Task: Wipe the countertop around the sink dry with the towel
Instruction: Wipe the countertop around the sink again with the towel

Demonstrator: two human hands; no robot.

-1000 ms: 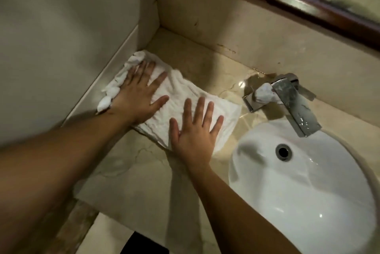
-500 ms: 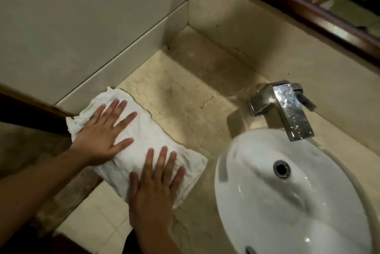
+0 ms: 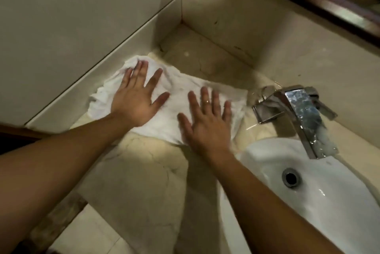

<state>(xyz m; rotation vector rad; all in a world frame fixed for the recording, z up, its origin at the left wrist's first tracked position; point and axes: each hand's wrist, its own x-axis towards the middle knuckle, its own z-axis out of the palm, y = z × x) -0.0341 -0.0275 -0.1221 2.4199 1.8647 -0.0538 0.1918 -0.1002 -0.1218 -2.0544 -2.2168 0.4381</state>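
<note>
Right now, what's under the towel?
The towel lies spread on the beige marble countertop, which shows around its edges. The patch directly beneath is covered, so any water or marks there cannot be seen.

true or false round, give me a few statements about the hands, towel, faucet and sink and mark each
1. The left hand and right hand lie flat, fingers spread, on the towel. True.
2. The faucet spout reaches over the sink. True.
3. The towel lies in the sink. False: it lies on the countertop, left of the sink.
4. The left hand grips the faucet. False: it presses the towel.
</note>
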